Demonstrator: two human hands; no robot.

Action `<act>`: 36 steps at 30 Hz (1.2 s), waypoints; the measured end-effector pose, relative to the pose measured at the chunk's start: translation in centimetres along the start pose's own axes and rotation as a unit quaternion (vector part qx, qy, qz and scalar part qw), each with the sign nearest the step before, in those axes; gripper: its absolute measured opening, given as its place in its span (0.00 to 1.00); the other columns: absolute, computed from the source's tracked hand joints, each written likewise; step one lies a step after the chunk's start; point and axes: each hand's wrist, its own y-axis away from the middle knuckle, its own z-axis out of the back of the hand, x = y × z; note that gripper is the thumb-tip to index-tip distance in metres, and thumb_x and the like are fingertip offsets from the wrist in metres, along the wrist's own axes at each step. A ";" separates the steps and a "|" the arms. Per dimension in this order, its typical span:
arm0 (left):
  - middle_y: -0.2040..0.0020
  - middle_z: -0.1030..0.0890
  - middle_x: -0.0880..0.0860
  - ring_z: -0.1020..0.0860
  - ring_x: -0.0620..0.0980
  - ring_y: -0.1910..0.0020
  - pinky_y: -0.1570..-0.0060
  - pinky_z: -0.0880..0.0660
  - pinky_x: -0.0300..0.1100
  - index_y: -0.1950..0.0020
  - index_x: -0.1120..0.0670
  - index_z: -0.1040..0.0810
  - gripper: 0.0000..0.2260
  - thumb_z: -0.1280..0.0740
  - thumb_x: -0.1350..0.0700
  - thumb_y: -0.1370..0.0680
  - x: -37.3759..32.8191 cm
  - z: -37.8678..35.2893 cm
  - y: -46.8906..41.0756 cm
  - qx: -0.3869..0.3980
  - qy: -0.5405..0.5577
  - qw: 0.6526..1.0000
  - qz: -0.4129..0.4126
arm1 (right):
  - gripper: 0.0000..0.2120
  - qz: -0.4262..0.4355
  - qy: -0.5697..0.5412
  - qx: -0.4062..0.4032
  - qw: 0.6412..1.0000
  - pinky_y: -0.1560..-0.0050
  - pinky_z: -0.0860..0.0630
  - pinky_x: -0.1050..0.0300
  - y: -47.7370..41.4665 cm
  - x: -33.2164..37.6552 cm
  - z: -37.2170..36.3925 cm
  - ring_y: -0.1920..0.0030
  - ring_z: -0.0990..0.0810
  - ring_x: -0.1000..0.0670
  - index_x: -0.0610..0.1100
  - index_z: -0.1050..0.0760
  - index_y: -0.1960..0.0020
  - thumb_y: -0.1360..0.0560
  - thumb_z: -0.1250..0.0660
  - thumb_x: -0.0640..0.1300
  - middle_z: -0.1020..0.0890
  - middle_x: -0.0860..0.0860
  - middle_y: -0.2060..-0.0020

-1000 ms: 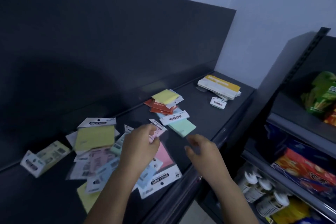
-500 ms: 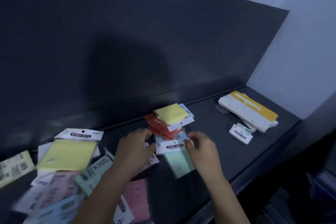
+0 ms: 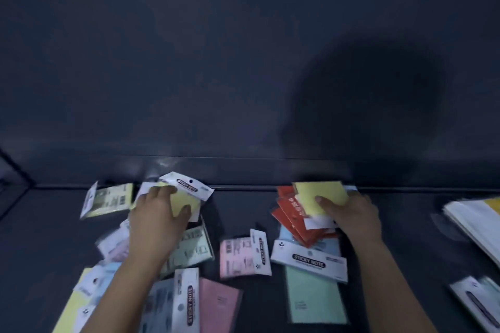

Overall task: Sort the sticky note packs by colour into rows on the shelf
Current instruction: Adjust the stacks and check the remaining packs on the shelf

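We are just starting: our left hand (image 3: 157, 222) is gripping one yellow pack (image 3: 186, 203), our right hand (image 3: 351, 216) is gripping a second yellow pack (image 3: 322, 193), and the other packs (image 3: 235, 257) are lying mixed on the shelf (image 3: 243, 208).

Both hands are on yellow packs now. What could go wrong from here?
1. The right hand grips the right yellow pack, which lies on the loose red packs; lifting it may drag or scatter them.
2. The left hand holds the left yellow pack amid overlapping packs; pulling it could shift the pale green pack next to it.
3. The light is dim, so pale yellow and pale green may be confused when sorting.
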 end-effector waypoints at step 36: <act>0.58 0.22 0.54 0.22 0.46 0.65 0.64 0.23 0.40 0.56 0.55 0.25 0.06 0.39 0.63 0.22 12.8 11.4 9.0 -0.129 0.545 0.793 0.239 | 0.05 0.138 -0.452 0.299 0.829 0.55 0.27 0.68 19.0 13.6 -7.8 0.54 0.20 0.59 0.45 0.24 0.48 0.23 0.36 0.42 0.17 0.54 0.54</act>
